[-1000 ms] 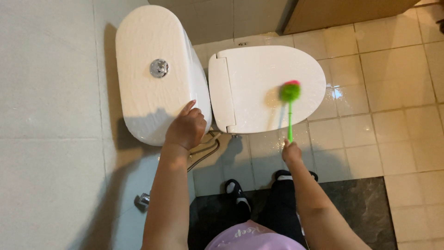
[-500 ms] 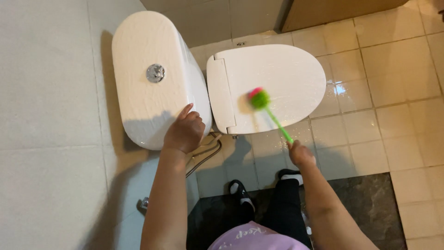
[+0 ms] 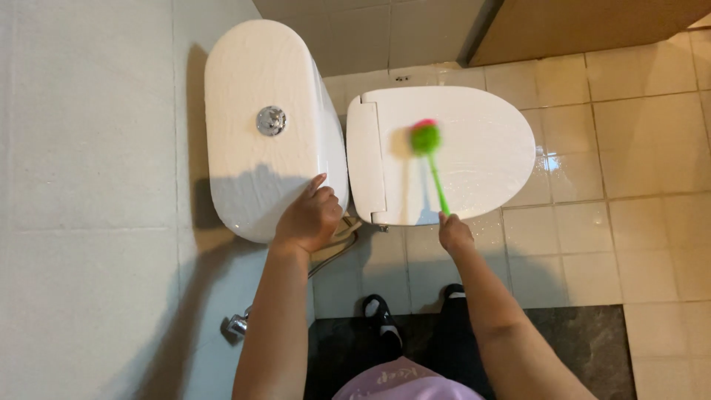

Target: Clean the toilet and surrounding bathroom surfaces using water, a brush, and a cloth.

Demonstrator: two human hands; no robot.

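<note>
1. Sweeping back across the lid, the green brush head [image 3: 424, 138] now sits left of centre in the frame, close to the hinge end; a second ago it was over by the right side of the lid, and half a second ago it was lower and nearer the middle.
2. Blur on that head says it is in motion right now, with a pink tip just showing on top.
3. Down at the lower centre, the right hand [image 3: 454, 232] is clenched around the bottom end of the thin green handle [image 3: 438, 191], holding it far back, likely so the head reaches across the lid without the person leaning in.
4. Under the brush, the closed white toilet lid [image 3: 474, 148] fills the middle of the frame, glistening wet along its right half.
5. Over on the left, the left hand [image 3: 308, 219] rests flat on the near corner of the white tank [image 3: 259, 170], fingers spread and gripping nothing, seemingly as a brace while the other arm works.
6. A round chrome flush button [image 3: 271, 120] sits in the upper left, well apart from that hand.
7. Wet patches shine on the beige floor tiles [image 3: 592, 215] to the right, and black shoes [image 3: 381, 315] stand on a dark mat [image 3: 585, 348] at the bottom.
</note>
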